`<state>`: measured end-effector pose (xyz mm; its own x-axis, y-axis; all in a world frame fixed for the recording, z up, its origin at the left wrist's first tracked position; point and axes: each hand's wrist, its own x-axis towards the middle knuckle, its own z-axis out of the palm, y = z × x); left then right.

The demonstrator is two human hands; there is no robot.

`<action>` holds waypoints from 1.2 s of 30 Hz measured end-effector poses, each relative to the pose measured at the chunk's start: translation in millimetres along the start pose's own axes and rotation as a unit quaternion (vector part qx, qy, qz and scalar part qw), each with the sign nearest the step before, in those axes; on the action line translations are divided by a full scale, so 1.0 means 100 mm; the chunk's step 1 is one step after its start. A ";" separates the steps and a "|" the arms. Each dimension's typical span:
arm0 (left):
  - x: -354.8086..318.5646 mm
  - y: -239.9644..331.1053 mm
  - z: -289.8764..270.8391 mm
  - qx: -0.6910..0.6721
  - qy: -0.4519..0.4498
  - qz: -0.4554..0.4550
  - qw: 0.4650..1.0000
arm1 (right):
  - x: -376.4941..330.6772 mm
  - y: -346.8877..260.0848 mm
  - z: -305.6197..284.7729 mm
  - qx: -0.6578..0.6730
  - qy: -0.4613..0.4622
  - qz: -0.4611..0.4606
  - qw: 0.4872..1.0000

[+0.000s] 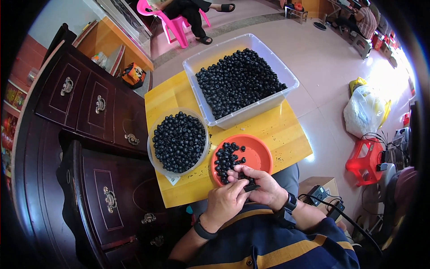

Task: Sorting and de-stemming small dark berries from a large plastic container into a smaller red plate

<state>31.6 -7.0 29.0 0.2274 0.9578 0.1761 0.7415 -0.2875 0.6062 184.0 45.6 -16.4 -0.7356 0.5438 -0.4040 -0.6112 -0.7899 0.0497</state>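
Both hands' fingers (244,172) pinch what seems a black bead (251,187) beside the orange bowl (260,154).

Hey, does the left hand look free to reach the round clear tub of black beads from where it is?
Probably yes. The left hand sits at the near table edge, and the round tub stands open-topped just ahead and to its left with nothing between. The hand does seem busy with a small dark piece.

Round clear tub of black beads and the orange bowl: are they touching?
Apart. The head view shows a strip of yellow tabletop between the round clear tub and the orange bowl.
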 end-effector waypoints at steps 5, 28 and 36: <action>0.04 0.07 -0.05 0.022 -0.004 0.012 1.000 | 0.02 0.02 -0.03 0.012 -0.006 0.002 1.000; 0.13 -0.02 -0.20 -0.210 0.083 -0.067 0.972 | -0.05 -0.02 0.03 -0.148 -0.068 0.033 0.986; 0.10 -0.04 -0.14 -0.314 0.077 -0.103 0.941 | -0.03 0.03 -0.02 -0.159 -0.068 0.030 0.984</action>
<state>22.0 3.3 39.7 -0.0097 0.9963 0.0849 0.2292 -0.0805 0.9700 185.2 41.0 -17.1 -0.8126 0.5099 -0.2823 -0.4594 -0.8584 -0.2281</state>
